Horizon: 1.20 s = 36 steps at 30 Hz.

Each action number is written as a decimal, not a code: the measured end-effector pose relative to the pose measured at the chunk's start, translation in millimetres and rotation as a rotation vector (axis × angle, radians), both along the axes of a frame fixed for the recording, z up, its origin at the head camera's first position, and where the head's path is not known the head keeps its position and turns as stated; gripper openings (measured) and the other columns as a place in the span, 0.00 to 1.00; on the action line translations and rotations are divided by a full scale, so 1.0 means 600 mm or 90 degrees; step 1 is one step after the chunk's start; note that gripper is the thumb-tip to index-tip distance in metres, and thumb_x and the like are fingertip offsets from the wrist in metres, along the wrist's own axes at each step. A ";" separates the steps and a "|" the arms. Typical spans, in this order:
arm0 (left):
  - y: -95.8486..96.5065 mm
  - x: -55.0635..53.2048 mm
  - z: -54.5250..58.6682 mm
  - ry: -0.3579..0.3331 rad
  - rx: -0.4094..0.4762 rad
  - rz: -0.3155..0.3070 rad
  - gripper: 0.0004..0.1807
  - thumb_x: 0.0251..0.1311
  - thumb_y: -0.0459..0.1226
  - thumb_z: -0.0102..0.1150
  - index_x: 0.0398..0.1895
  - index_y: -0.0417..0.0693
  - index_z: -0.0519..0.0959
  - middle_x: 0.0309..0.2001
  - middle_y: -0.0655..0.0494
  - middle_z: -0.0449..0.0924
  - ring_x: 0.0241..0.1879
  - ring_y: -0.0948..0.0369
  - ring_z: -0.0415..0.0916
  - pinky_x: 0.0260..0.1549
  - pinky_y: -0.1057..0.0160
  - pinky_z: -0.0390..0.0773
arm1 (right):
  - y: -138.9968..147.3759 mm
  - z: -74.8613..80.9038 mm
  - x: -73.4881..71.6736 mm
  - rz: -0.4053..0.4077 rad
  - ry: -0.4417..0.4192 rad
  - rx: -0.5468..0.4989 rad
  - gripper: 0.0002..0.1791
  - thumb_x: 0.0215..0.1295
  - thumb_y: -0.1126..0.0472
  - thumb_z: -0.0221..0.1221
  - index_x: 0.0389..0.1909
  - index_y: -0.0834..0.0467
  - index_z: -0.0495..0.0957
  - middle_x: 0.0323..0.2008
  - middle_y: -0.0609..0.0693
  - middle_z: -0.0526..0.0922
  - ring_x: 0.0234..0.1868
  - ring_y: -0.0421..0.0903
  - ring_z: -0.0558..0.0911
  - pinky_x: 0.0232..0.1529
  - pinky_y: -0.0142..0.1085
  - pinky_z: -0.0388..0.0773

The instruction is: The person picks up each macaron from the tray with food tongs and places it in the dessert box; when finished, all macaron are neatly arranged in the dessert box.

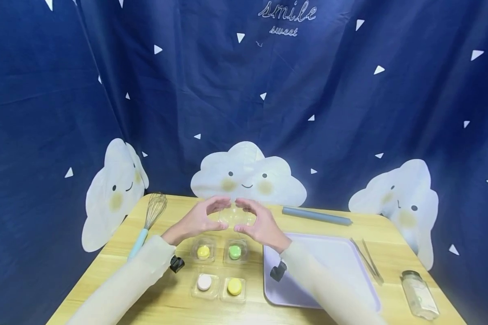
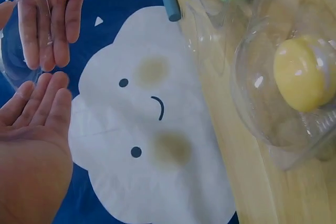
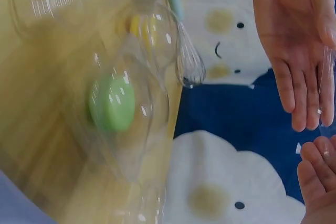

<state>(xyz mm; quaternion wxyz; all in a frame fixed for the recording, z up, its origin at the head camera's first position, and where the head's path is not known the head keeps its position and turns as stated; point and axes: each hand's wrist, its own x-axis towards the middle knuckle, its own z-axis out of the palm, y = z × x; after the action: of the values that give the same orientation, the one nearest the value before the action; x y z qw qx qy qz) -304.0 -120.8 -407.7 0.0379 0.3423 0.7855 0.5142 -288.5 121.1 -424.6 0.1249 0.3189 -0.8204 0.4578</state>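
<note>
Both hands hold a clear plastic macaron case (image 1: 233, 217) up over the back of the table. The left hand (image 1: 201, 217) grips its left side, thumb below and fingers above; the right hand (image 1: 262, 224) grips the right side the same way. Its thin transparent edge (image 2: 43, 11) shows against the fingers in the left wrist view. Nearer on the table, clear cases hold a yellow macaron (image 1: 203, 252), a green macaron (image 1: 235, 252), a pale pinkish macaron (image 1: 204, 282) and another yellow macaron (image 1: 234, 286).
A lilac tray (image 1: 321, 246) lies under the right forearm. A whisk (image 1: 148, 221) lies at the left, a grey-blue rod (image 1: 317, 215) along the back. Metal tongs (image 1: 368, 262) and a dark-lidded jar (image 1: 419, 295) are on the right. A blue cloud-patterned curtain (image 1: 227, 90) hangs behind.
</note>
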 end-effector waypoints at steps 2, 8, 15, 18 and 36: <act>-0.008 0.008 -0.002 0.017 -0.013 -0.003 0.42 0.56 0.38 0.74 0.73 0.42 0.65 0.69 0.40 0.73 0.71 0.44 0.70 0.74 0.43 0.66 | -0.005 -0.004 0.010 -0.014 0.001 0.015 0.41 0.52 0.58 0.77 0.68 0.59 0.72 0.62 0.54 0.82 0.63 0.50 0.81 0.67 0.44 0.78; -0.034 0.047 -0.016 0.103 -0.094 0.050 0.40 0.53 0.45 0.77 0.68 0.41 0.73 0.64 0.44 0.79 0.64 0.45 0.76 0.67 0.43 0.74 | -0.021 -0.019 0.049 -0.023 -0.010 0.077 0.42 0.51 0.52 0.76 0.68 0.57 0.72 0.61 0.53 0.82 0.61 0.51 0.82 0.65 0.46 0.79; -0.058 0.103 -0.041 0.162 -0.193 0.089 0.42 0.47 0.50 0.79 0.66 0.43 0.76 0.62 0.49 0.81 0.61 0.49 0.80 0.62 0.43 0.79 | -0.041 -0.042 0.092 0.002 -0.006 0.133 0.42 0.52 0.48 0.76 0.67 0.56 0.72 0.63 0.51 0.81 0.60 0.49 0.83 0.64 0.42 0.80; -0.067 0.120 -0.053 0.151 -0.232 0.091 0.43 0.48 0.55 0.77 0.66 0.44 0.76 0.63 0.50 0.80 0.63 0.49 0.79 0.64 0.43 0.78 | -0.049 -0.055 0.104 0.017 0.005 0.176 0.43 0.53 0.45 0.74 0.68 0.57 0.72 0.65 0.51 0.80 0.62 0.49 0.82 0.65 0.42 0.79; -0.080 0.167 -0.101 0.080 -0.318 0.058 0.42 0.46 0.48 0.78 0.66 0.42 0.76 0.65 0.44 0.78 0.66 0.43 0.75 0.66 0.38 0.72 | -0.077 -0.094 0.155 0.026 0.097 0.425 0.45 0.54 0.38 0.71 0.66 0.60 0.72 0.60 0.51 0.82 0.56 0.45 0.84 0.58 0.33 0.82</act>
<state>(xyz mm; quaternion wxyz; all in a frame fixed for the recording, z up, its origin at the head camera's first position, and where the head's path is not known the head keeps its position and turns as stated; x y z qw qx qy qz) -203.6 -169.0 -468.3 0.0489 0.3180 0.9035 0.2831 -195.6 74.8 -481.3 0.0656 0.3916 -0.9068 0.1416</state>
